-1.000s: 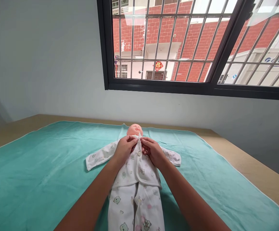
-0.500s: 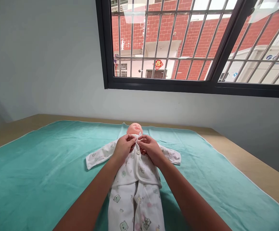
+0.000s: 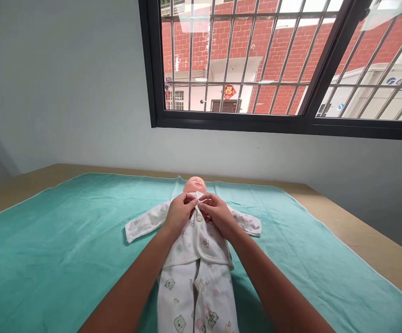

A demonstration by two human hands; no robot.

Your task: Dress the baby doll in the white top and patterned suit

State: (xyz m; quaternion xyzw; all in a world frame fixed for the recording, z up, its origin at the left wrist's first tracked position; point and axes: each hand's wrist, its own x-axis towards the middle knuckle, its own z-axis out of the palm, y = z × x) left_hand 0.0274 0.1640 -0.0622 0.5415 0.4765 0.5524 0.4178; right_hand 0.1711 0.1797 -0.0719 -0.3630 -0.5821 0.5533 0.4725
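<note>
A baby doll (image 3: 194,184) lies on its back on a teal blanket (image 3: 65,240), head toward the wall. It wears a white printed shirt (image 3: 197,240) with round buttons and matching trousers (image 3: 196,298). My left hand (image 3: 178,213) and my right hand (image 3: 216,215) meet at the shirt's neck, just under the doll's chin. Both pinch the two front edges of the shirt together there. The sleeves lie spread out to either side.
The blanket covers a wooden table (image 3: 367,240) whose bare edge shows at the right and back. A pale wall stands behind it, with a barred black-framed window (image 3: 256,64) above.
My hands have crept slightly up toward the doll's chin and drawn closer together at the collar. The doll and blanket have stayed put.
</note>
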